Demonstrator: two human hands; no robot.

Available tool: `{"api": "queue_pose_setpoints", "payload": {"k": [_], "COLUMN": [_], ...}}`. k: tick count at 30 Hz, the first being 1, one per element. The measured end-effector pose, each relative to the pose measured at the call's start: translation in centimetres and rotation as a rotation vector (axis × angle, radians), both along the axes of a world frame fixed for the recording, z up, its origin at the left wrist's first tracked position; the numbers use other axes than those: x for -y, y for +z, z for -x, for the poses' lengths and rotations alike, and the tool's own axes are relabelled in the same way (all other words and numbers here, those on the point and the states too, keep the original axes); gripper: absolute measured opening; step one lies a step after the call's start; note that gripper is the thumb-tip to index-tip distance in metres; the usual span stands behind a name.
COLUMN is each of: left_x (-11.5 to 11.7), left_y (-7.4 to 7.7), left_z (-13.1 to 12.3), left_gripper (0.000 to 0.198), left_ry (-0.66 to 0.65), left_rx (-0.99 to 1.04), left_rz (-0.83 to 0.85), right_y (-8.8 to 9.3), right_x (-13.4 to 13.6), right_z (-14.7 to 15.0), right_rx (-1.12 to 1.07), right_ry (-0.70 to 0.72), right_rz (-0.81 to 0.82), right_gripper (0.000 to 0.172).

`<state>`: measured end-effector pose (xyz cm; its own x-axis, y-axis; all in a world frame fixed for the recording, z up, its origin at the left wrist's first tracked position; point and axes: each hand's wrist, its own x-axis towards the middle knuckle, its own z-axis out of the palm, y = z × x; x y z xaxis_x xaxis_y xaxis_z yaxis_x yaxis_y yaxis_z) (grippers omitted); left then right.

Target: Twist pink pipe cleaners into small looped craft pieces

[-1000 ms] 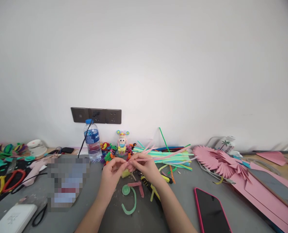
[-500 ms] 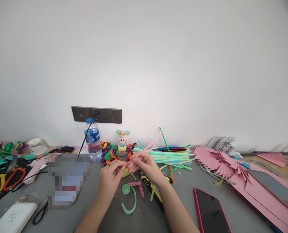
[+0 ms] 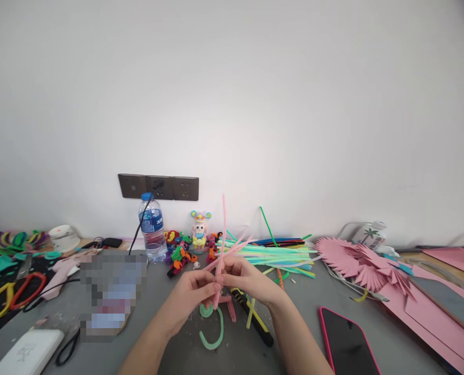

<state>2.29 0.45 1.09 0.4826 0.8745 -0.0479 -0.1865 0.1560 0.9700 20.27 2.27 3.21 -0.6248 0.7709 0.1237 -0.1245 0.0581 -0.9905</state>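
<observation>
My left hand (image 3: 191,299) and my right hand (image 3: 245,281) meet over the grey table (image 3: 157,344), both pinched on a small bunch of pink pipe cleaners (image 3: 222,234). One pink stem stands almost upright; the others fan up and to the right. A short pink end hangs below my fingers. Under my hands lie a green curled pipe cleaner (image 3: 212,333), pink scraps and a black-and-yellow tool (image 3: 255,323). A pile of loose green, blue and pink pipe cleaners (image 3: 279,252) lies just behind my right hand.
A water bottle (image 3: 151,229), a small toy figure (image 3: 200,229) and bright curled pieces stand at the wall under a socket strip (image 3: 157,187). A pink-cased phone (image 3: 345,341) lies right. Pink paper fans (image 3: 357,263) and sheets fill the far right. Scissors and a white box (image 3: 24,354) lie left.
The pink stems swung from lying toward the right to pointing nearly straight up. Both hands drew slightly nearer to me and lower, still pinched together on the bunch.
</observation>
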Motion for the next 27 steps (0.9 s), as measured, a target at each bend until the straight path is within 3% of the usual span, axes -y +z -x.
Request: {"api": "queue_pose_setpoints", "payload": {"k": [8, 14, 19, 27], "left_x": [0.5, 0.4, 0.3, 0.2], "left_y": [0.4, 0.4, 0.3, 0.7], "left_z": [0.0, -0.1, 0.0, 0.2], "left_gripper": [0.024, 0.026, 0.026, 0.027], "left_ry": [-0.019, -0.03, -0.032, 0.025], "left_rx": [0.109, 0.126, 0.139, 0.165], "left_rz": [0.123, 0.242, 0.204, 0.117], "right_y": [-0.2, -0.4, -0.5, -0.1], "right_x": [0.1, 0.0, 0.0, 0.2], "right_z": [0.7, 0.9, 1.0, 1.4], "right_rx": [-0.115, -0.073, -0.099, -0.111], "right_ry": [0.026, 0.034, 0.02, -0.133], "right_rz": [0.058, 0.062, 0.027, -0.066], "right_gripper": [0.028, 0.03, 0.03, 0.024]}}
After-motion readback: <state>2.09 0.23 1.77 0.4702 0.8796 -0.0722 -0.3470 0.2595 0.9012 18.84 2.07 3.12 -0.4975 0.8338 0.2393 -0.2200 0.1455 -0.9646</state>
